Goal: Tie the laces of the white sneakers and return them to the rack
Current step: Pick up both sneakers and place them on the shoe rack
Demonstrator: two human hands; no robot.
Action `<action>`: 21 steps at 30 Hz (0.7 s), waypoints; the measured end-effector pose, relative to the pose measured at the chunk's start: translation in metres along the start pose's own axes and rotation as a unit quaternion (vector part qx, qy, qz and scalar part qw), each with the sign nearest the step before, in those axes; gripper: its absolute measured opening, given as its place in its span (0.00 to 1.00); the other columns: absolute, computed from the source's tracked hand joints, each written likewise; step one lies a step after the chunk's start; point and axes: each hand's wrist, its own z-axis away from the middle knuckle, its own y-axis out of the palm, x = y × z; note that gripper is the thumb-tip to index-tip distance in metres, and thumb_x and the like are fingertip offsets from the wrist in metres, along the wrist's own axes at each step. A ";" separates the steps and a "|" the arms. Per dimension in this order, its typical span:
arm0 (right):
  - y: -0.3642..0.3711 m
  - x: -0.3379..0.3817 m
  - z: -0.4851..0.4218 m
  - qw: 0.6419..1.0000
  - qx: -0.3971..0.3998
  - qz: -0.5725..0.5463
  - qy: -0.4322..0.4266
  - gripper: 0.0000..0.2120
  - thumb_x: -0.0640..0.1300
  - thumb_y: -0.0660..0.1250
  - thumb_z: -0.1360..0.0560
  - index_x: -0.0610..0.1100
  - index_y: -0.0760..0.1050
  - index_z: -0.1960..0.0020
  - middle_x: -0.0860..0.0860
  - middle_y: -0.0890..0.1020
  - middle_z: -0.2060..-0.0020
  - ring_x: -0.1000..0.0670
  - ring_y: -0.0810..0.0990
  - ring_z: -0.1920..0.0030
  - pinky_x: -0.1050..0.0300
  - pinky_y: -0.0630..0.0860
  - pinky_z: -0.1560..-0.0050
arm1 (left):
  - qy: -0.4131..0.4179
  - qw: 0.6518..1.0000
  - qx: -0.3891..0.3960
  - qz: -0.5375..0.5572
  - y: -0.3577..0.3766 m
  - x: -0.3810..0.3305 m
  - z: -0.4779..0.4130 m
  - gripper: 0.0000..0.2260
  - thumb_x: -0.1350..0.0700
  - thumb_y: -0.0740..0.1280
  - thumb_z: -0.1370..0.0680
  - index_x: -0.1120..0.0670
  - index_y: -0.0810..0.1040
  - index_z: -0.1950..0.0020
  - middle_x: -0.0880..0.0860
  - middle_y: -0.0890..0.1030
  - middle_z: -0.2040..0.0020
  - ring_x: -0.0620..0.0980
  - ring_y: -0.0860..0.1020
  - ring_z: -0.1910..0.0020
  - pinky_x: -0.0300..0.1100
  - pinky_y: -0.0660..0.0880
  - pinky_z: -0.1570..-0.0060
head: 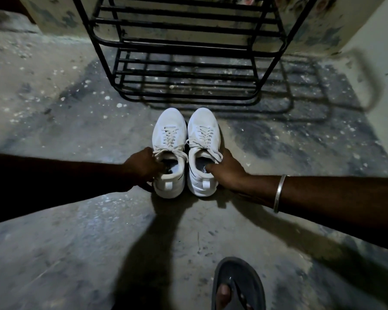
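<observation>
Two white sneakers stand side by side on the concrete floor, toes pointing at the rack. My left hand grips the collar of the left sneaker, thumb inside the opening. My right hand grips the collar of the right sneaker, fingers tucked inside. Laces on both shoes lie loose across the tongues and collars; I cannot tell whether they are knotted. The black metal rack stands just beyond the toes, its lower shelves bare.
A foot in a dark flip-flop stands at the bottom right. A silver bangle sits on my right wrist. Stained walls close the space behind and to the right of the rack. The floor is dusty and speckled.
</observation>
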 end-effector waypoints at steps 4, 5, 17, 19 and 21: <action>0.004 0.000 0.016 0.998 0.022 -0.052 0.036 0.26 0.61 0.67 0.34 0.56 0.75 0.37 0.46 0.85 0.47 0.43 0.82 0.58 0.55 0.75 0.62 | -0.069 0.992 0.037 0.096 0.005 0.006 0.011 0.17 0.48 0.71 0.23 0.59 0.78 0.41 0.61 0.78 0.47 0.60 0.78 0.58 0.61 0.82 0.52; 0.007 -0.001 0.018 0.996 0.030 -0.069 0.046 0.24 0.62 0.66 0.34 0.57 0.75 0.40 0.46 0.85 0.50 0.45 0.81 0.63 0.57 0.74 0.67 | -0.088 0.989 0.035 0.117 0.009 0.008 0.015 0.17 0.47 0.70 0.22 0.58 0.77 0.41 0.60 0.76 0.47 0.63 0.79 0.58 0.62 0.82 0.50; 0.012 0.009 0.012 0.966 0.093 -0.199 0.136 0.25 0.45 0.61 0.27 0.47 0.65 0.30 0.35 0.82 0.51 0.41 0.81 0.70 0.45 0.80 0.69 | -0.015 0.980 0.006 0.199 0.026 0.002 0.020 0.11 0.61 0.63 0.19 0.49 0.77 0.39 0.59 0.81 0.46 0.60 0.81 0.52 0.67 0.81 0.51; 0.017 0.005 0.003 0.964 0.062 -0.228 0.124 0.26 0.41 0.61 0.31 0.48 0.67 0.33 0.35 0.81 0.49 0.41 0.80 0.68 0.39 0.79 0.66 | -0.016 0.979 0.005 0.202 0.027 0.003 0.017 0.13 0.62 0.63 0.19 0.48 0.76 0.37 0.58 0.81 0.43 0.60 0.82 0.52 0.64 0.83 0.56; 0.022 0.002 -0.006 0.963 0.050 -0.239 0.115 0.28 0.41 0.59 0.33 0.51 0.67 0.33 0.37 0.80 0.49 0.42 0.79 0.65 0.36 0.77 0.68 | -0.014 0.980 0.004 0.200 0.027 0.003 0.016 0.15 0.62 0.63 0.19 0.48 0.75 0.35 0.58 0.81 0.42 0.60 0.83 0.51 0.60 0.84 0.62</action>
